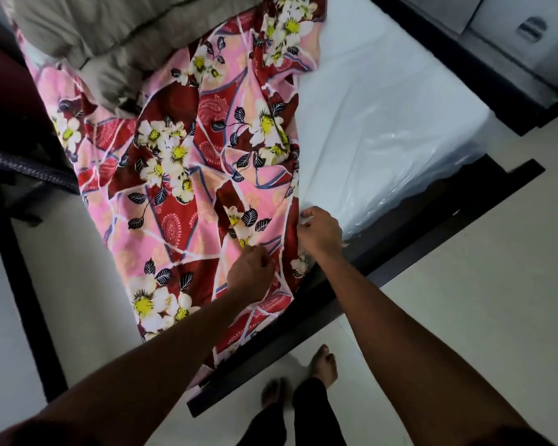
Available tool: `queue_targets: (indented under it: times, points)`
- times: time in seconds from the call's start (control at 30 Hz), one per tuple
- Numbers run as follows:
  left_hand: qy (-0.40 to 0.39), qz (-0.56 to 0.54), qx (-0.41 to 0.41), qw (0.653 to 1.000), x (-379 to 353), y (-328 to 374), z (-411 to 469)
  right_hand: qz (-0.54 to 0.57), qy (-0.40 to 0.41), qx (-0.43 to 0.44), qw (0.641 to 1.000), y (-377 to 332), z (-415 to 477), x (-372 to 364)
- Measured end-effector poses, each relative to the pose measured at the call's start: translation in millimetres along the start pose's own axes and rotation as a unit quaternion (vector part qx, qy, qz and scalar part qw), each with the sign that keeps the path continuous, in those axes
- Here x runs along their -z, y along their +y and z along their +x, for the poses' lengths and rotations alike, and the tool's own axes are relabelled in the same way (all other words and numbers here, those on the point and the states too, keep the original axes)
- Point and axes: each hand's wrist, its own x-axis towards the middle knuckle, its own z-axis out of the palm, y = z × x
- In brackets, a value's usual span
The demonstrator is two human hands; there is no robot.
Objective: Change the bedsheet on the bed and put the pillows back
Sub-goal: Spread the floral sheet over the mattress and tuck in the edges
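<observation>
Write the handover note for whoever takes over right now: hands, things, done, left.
Left hand pinches the floral sheet at the bed's near edge.
Right hand grips the sheet's edge beside it.
Sheet lies bunched over one side of the mattress; the rest is bare.
Grey pillows sit piled at the far end.
Done: nothing finished.
Left: spread and tuck sheet, reset pillows.

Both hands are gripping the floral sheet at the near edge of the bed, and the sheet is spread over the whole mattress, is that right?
Not quite. The left hand and right hand do grip the floral sheet at the near edge, but it covers only part of the mattress: in the head view the right side lies bare and white under clear plastic.
</observation>
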Motion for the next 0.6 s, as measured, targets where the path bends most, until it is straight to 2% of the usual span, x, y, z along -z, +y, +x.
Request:
queue_targets:
  times: [0.1, 0.2, 0.33, 0.43, 0.6]
  points:
    - [-0.010, -0.040, -0.026, 0.999, 1, -10, 1, 0.011, 0.018, -0.004, 1.000, 0, -4, -14]
    - [-0.005, -0.142, 0.035, 0.989, 6, -17, -2, -0.027, 0.027, 0.006, 0.999, 2, -14, -23]
    - [0.095, -0.214, 0.024, 0.972, 14, -17, -3, -0.069, 0.034, 0.066, 0.995, -4, -21, -36]
    - [0.143, -0.203, 0.036, 0.968, 23, -15, 9, -0.127, 0.014, 0.088, 0.988, -7, -26, -49]
    - [0.088, -0.113, 0.051, 0.988, 29, -6, 45, -0.125, 0.028, 0.078, 0.989, -2, -27, -55]
